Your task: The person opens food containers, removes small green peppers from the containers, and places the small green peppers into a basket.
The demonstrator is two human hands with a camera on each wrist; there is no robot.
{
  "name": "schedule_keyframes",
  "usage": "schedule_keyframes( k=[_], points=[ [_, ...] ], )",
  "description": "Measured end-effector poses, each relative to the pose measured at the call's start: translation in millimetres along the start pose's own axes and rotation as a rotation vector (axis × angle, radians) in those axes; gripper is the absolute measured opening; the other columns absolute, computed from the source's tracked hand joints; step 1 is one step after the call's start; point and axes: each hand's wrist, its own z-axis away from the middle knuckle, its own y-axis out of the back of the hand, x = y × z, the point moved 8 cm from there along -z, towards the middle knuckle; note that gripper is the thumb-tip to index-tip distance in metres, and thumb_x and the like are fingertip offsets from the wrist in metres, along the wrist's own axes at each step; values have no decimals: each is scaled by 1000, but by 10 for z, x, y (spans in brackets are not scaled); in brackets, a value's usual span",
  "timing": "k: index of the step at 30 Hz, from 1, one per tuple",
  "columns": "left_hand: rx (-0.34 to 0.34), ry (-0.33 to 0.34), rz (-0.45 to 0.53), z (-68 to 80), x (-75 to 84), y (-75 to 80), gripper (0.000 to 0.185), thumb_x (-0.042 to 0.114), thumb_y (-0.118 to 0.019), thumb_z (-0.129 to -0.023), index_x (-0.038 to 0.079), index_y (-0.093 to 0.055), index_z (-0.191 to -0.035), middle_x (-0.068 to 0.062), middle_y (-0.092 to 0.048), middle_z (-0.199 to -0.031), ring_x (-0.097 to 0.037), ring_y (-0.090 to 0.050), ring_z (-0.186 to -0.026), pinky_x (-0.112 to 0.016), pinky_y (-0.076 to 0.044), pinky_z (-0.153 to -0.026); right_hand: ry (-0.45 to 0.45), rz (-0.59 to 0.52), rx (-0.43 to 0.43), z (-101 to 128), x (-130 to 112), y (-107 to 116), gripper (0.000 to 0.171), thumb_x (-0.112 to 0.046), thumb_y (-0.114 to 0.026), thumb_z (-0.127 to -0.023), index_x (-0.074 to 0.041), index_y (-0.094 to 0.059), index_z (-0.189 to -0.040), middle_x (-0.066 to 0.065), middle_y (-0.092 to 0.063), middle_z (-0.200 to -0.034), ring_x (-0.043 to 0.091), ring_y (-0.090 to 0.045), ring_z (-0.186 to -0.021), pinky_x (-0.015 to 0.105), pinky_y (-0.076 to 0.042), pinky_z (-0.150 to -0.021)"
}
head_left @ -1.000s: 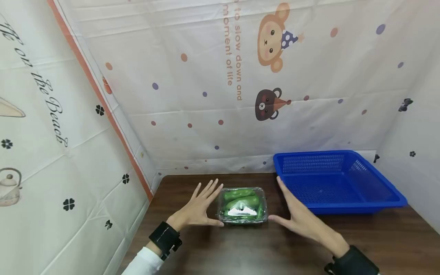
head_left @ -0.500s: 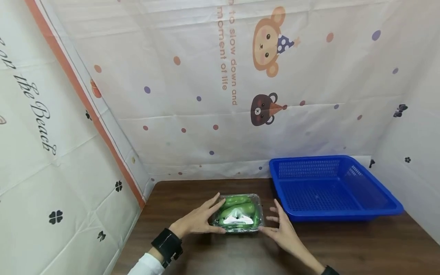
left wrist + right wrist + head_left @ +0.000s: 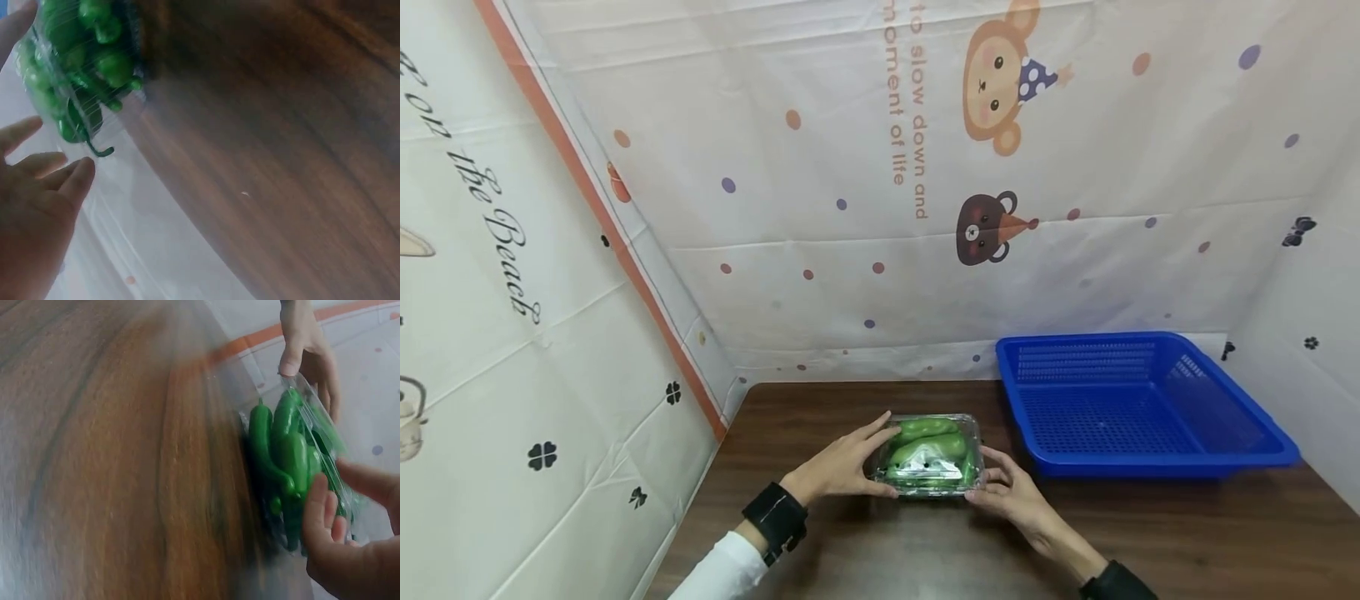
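Note:
A clear plastic box (image 3: 925, 492) full of green peppers (image 3: 925, 450) sits toward the back of the brown table, between both hands. My left hand (image 3: 844, 467) holds its left end, the thumb by the front corner and the fingers over the far left edge. My right hand (image 3: 1018, 504) grips the right end, thumb at the front corner and other fingers bent along the side. From the right wrist, the left thumb (image 3: 291, 359) shows on the box's far corner. Pepper stems (image 3: 103, 152) press close behind the clear wall in the left wrist view.
A blue perforated basket (image 3: 1150, 408) stands to the right of the box, close to the back wall. White printed cloth (image 3: 820, 225) hangs behind the wooden table (image 3: 880, 550) and along both sides.
Both hands, spread wide on either side of the box a second ago, have closed in on its ends. The right hand came in from beside the basket, its fingers now bent.

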Motion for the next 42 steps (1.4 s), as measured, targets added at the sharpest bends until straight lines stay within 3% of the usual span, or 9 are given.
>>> schedule_keyframes(
  k=[5, 10, 17, 21, 24, 27, 31, 37, 42],
  points=[
    [102, -57, -15, 47, 37, 36, 82, 60, -73, -87, 13, -46, -149, -16, -34, -164, -31, -57, -134, -45, -56, -102, -17, -70, 54, -30, -2, -15, 85, -2, -73, -92, 3, -20, -158, 0, -57, -99, 7, -67, -92, 23, -59, -85],
    [218, -174, -65, 165, 153, 89, 49, 47, -75, -91, 12, -61, -124, -15, -52, -147, -15, -66, -99, -24, -58, -79, -54, -143, 65, -33, 27, -32, 85, 1, -70, -93, 2, -18, -160, -1, -58, -99, 11, -68, -97, 23, -58, -90],
    [372, -439, -292, 303, 437, 69, 21, 14, -83, -85, 11, -66, -98, -18, -65, -127, -2, -62, -69, -7, -49, -62, -56, -163, 118, 22, 69, 8, 84, 5, -69, -92, 3, -21, -160, 3, -62, -98, 14, -69, -97, 24, -59, -91],
    [454, -504, -467, 358, 529, 4, 18, 10, -82, -81, 12, -63, -81, -21, -70, -122, -5, -66, -67, -7, -47, -55, -75, -185, 129, 32, 105, 24, 86, 6, -70, -91, 3, -20, -160, 4, -62, -98, 13, -69, -95, 24, -59, -90],
    [464, -502, -636, 373, 571, -56, 16, 11, -65, -95, 11, -59, -81, -22, -71, -123, -11, -73, -80, -10, -44, -49, -85, -195, 130, 27, 112, 23, 86, 6, -70, -90, 2, -21, -160, 4, -63, -99, 14, -69, -96, 25, -60, -91],
    [422, -490, -801, 376, 584, -119, 32, 10, -34, -110, 12, -56, -88, -21, -69, -129, -15, -75, -98, -12, -38, -45, -80, -208, 126, 31, 103, 6, 86, 7, -70, -90, 2, -20, -160, 5, -64, -99, 15, -69, -96, 26, -60, -91],
    [346, -503, -925, 399, 579, -170, 46, 2, -10, -111, 15, -52, -96, -21, -65, -135, -15, -73, -105, -14, -26, -44, -75, -231, 114, 59, 107, -41, 87, 9, -67, -91, 4, -15, -160, 1, -64, -94, 13, -69, -93, 26, -60, -91],
    [378, -577, -923, 405, 684, -17, 35, 5, -19, -113, 13, -47, -93, -18, -70, -128, -11, -74, -92, -18, -14, -46, -60, -236, 115, 77, 111, -74, 87, 12, -65, -90, 6, -14, -159, -4, -60, -87, 12, -69, -90, 25, -60, -90],
    [452, -588, -823, 329, 761, 207, 21, 29, -58, -104, 14, -51, -91, -10, -75, -121, -12, -76, -95, -16, -19, -43, -63, -227, 127, 77, 114, -29, 87, 12, -65, -90, 6, -14, -159, -5, -61, -86, 12, -69, -89, 26, -60, -89]
  ],
)
